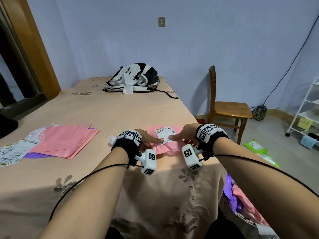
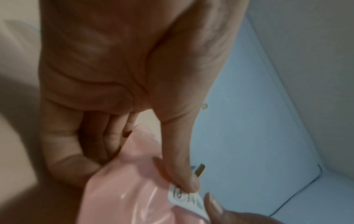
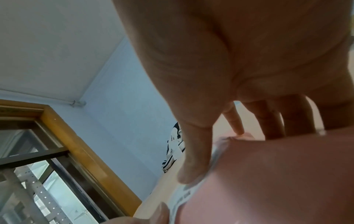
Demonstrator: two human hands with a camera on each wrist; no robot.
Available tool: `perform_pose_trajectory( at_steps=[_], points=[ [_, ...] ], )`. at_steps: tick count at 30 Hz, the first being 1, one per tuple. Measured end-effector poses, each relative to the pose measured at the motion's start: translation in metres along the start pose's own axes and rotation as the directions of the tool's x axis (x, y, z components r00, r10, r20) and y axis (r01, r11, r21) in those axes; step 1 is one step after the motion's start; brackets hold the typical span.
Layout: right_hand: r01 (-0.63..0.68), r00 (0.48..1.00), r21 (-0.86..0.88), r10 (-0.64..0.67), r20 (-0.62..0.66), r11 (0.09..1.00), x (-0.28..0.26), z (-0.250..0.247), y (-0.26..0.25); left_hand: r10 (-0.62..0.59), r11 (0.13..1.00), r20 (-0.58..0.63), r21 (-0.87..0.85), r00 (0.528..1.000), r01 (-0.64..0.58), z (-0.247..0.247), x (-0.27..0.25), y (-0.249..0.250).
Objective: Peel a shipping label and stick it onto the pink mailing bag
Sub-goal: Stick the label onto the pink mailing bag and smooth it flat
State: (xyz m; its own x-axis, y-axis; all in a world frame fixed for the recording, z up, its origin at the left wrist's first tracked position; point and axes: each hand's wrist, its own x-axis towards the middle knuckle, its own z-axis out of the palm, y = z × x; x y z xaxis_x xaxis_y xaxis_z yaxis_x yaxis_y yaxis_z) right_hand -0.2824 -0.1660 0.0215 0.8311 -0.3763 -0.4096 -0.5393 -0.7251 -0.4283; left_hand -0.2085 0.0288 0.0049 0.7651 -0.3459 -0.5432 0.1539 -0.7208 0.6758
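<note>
A stuffed pink mailing bag (image 1: 165, 149) lies on the bed near its right edge. A white shipping label (image 1: 164, 132) lies on top of the bag. My left hand (image 1: 155, 142) is at the bag's left side; its thumb presses the label's (image 2: 184, 198) near left corner, and its fingers reach down beside the bag (image 2: 124, 189). My right hand (image 1: 179, 136) comes from the right with fingers spread on the bag (image 3: 268, 174), and its thumb presses the label's (image 3: 184, 195) near edge. The two thumb tips nearly meet.
A stack of flat pink and purple mailing bags (image 1: 65, 140) and sheets of labels (image 1: 12, 152) lie on the bed to the left. A backpack (image 1: 133, 78) sits at the far end. A wooden chair (image 1: 227, 109), a white shelf cart (image 1: 307, 109) and green bags (image 1: 259, 149) stand right of the bed.
</note>
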Motion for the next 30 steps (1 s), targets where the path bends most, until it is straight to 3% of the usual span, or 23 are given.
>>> perform_pose_trajectory(
  at_steps=[3,5,10,14,18,20,23,25,27,30],
  points=[
    [0.021,1.0,-0.068,-0.021,0.004,0.997,-0.001,0.004,0.0,0.024,0.997,0.052,-0.07,0.998,-0.021,0.005,0.005,-0.001],
    [0.038,0.999,-0.092,-0.039,-0.008,0.995,-0.003,0.005,0.001,0.024,0.999,0.08,-0.028,0.997,-0.022,0.006,0.005,0.001],
    [-0.02,0.998,0.077,0.016,0.058,0.997,0.014,0.002,0.012,0.056,0.998,-0.052,0.032,0.997,-0.054,0.002,-0.006,0.001],
    [-0.066,0.99,0.137,0.048,0.13,0.988,0.033,0.0,0.019,0.021,0.999,-0.059,-0.035,0.998,-0.023,-0.002,-0.004,-0.007],
    [-0.063,0.995,0.125,0.052,0.09,0.99,0.012,-0.005,0.009,-0.011,0.996,-0.04,-0.09,0.999,0.007,-0.005,-0.008,-0.008],
    [-0.093,0.995,0.081,0.088,0.056,0.992,-0.001,-0.008,0.002,-0.035,0.99,-0.053,-0.138,0.998,0.027,-0.005,-0.008,-0.008],
    [-0.078,0.996,-0.14,0.07,-0.062,0.987,-0.01,-0.016,0.004,-0.065,0.972,-0.047,-0.229,0.997,0.052,-0.005,-0.005,-0.009],
    [-0.062,0.998,-0.251,0.056,-0.03,0.966,-0.004,-0.016,0.01,-0.079,0.972,-0.037,-0.225,0.996,0.068,-0.002,-0.008,-0.009],
    [-0.086,0.994,-0.189,0.098,0.055,0.978,0.004,-0.014,0.016,-0.08,0.984,-0.058,-0.161,0.995,0.07,-0.001,-0.008,-0.011],
    [-0.106,0.991,-0.118,0.115,0.069,0.987,0.013,-0.013,0.02,-0.075,0.982,-0.067,-0.181,0.995,0.062,-0.003,-0.005,-0.015]
  ],
)
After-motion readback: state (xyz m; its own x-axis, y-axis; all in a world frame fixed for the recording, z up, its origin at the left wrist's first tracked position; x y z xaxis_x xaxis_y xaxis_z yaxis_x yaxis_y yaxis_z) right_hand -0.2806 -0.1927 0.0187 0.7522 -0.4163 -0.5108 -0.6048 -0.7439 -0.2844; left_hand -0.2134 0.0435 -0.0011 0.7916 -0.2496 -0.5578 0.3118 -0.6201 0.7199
